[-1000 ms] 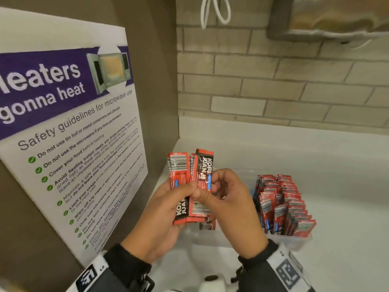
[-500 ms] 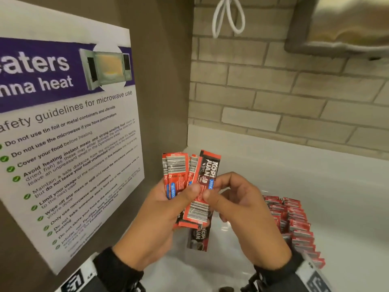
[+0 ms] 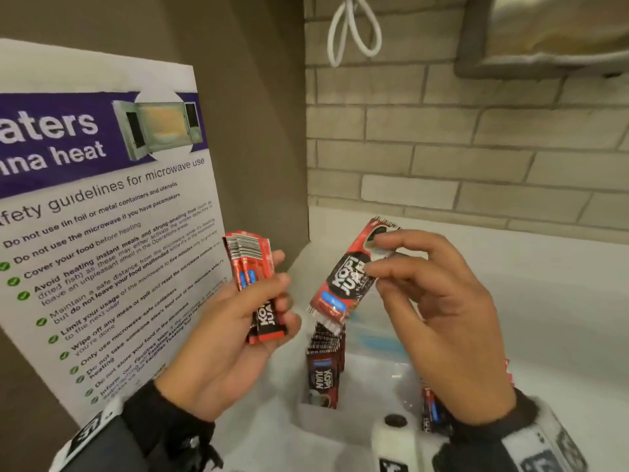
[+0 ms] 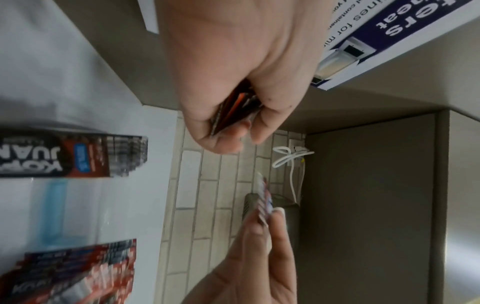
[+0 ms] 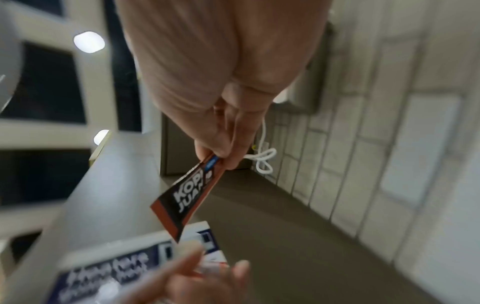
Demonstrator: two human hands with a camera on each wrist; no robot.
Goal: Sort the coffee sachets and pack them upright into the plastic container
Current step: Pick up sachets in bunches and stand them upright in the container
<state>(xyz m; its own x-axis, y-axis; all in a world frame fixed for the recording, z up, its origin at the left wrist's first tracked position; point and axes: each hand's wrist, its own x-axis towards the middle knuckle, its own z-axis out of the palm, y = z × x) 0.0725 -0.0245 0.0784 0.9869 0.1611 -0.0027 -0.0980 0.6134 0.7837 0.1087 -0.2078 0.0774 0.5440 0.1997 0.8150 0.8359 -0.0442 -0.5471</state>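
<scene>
My left hand (image 3: 252,321) grips a small stack of red-and-black coffee sachets (image 3: 250,264), barcode ends up, near the poster. In the left wrist view the stack (image 4: 233,111) sits between thumb and curled fingers. My right hand (image 3: 425,301) pinches a single sachet (image 3: 347,277), tilted with its label toward me, above the clear plastic container (image 3: 316,417). The right wrist view shows that sachet (image 5: 187,197) hanging from the fingertips. A row of sachets (image 3: 325,362) stands upright inside the container at its left end, and more sachets (image 3: 430,407) stand partly hidden behind my right wrist.
A microwave safety poster (image 3: 102,216) leans on the brown side wall at left. A brick wall (image 3: 476,148) with a looped white cable (image 3: 354,32) rises behind the white counter (image 3: 544,301). A metal fixture (image 3: 544,32) hangs at top right.
My right hand has pulled one sachet out of the stack and carried it right, turning its label toward me. The left hand keeps the rest. The view tilted down toward the container.
</scene>
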